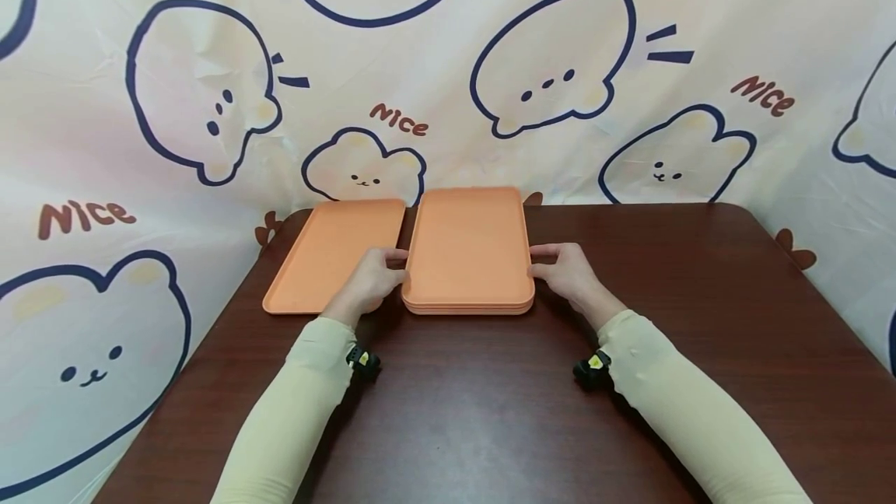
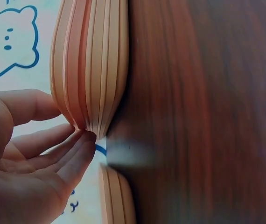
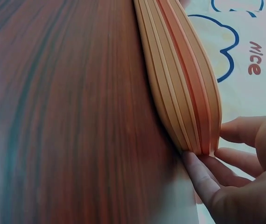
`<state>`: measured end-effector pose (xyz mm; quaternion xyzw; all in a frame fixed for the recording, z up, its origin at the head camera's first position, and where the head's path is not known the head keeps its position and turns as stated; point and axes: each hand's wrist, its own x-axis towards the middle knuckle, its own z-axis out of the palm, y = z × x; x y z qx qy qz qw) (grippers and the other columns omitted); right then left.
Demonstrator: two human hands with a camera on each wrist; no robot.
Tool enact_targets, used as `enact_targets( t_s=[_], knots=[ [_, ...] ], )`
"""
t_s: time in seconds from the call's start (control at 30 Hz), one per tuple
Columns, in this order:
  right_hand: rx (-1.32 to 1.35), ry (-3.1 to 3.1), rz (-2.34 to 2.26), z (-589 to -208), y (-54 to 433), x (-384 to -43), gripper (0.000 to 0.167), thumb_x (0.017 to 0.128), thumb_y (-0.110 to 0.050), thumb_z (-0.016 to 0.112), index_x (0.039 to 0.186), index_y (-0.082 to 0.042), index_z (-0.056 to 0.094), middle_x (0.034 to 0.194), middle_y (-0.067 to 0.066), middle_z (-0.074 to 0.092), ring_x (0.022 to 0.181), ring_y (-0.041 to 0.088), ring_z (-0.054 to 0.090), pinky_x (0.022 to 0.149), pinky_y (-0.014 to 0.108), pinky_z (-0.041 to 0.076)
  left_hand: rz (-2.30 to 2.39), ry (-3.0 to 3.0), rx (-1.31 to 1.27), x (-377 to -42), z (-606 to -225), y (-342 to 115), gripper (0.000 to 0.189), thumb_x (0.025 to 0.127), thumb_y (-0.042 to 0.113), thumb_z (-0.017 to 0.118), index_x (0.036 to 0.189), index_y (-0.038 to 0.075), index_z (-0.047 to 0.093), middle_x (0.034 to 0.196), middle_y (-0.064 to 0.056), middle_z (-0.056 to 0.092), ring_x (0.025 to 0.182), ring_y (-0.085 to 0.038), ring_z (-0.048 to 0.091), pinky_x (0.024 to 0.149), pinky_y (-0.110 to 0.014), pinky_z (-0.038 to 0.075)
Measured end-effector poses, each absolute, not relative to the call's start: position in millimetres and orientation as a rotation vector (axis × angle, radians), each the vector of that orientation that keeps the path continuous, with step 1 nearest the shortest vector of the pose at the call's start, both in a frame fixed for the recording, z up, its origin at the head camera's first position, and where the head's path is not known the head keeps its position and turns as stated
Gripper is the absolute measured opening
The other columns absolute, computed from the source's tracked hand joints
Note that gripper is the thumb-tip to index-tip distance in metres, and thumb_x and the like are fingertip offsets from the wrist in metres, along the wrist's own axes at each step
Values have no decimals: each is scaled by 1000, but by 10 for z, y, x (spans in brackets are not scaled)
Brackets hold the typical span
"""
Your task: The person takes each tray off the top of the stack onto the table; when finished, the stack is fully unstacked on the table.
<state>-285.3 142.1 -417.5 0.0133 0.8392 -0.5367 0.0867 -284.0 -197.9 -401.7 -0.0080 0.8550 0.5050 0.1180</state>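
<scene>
A stack of orange rectangular trays (image 1: 467, 247) rests near the table's far edge. Thumb and fingertips of my left hand (image 1: 371, 278) hold its left side. My right hand (image 1: 570, 274) grips the opposite side likewise. In the left wrist view, the left thumb (image 2: 32, 105) touches the uppermost rim, while other fingertips meet the layered edges (image 2: 91, 70) lower down. The right wrist view has the right thumb (image 3: 240, 130) at the top rim and a finger (image 3: 200, 175) by the lower trays. One layer between the rims looks redder.
Left of the stack, beside my left hand, lies a lower orange tray or thin pile (image 1: 336, 255). Both stand on a dark brown wooden table (image 1: 462, 403). A pale cartoon-printed cloth (image 1: 441, 61) hangs behind and along the sides.
</scene>
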Motion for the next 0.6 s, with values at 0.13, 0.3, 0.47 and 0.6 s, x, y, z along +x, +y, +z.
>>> enact_targets(
  t_s=[0.13, 0.3, 0.47, 0.6],
  knots=[
    [38, 2489, -1606, -4172, 1332, -2858, 46, 102, -8, 67, 147, -1, 65, 151, 20, 63, 138, 30, 58, 113, 45, 52, 1411, 2546, -19, -2833, -4007, -2076, 53, 106, 0, 56, 158, -3, 49, 156, -23, 56, 143, -33, 56, 113, -43, 52],
    [42, 2477, -1621, -4172, 1231, -2867, 45, 101, -7, 68, 146, 0, 66, 150, 19, 64, 129, 28, 61, 104, 39, 55, 1308, 2630, -7, -2820, -4000, -2188, 53, 104, 4, 58, 156, -3, 53, 157, -23, 56, 146, -34, 51, 122, -50, 45],
    [40, 2469, -1643, -4168, 1128, -2870, 45, 100, -6, 68, 145, 0, 66, 148, 19, 66, 122, 26, 64, 96, 33, 56, 1331, 2631, -6, -2803, -4006, -2262, 54, 103, 3, 56, 156, -6, 51, 157, -27, 55, 145, -37, 52, 121, -50, 46],
    [54, 2471, -1657, -4170, 1064, -2867, 45, 99, -4, 67, 144, 0, 67, 146, 19, 67, 119, 25, 65, 91, 30, 56, 1389, 2593, -21, -2799, -4011, -2306, 54, 103, 2, 53, 156, -7, 49, 157, -29, 52, 147, -41, 51, 123, -52, 44]
  ],
)
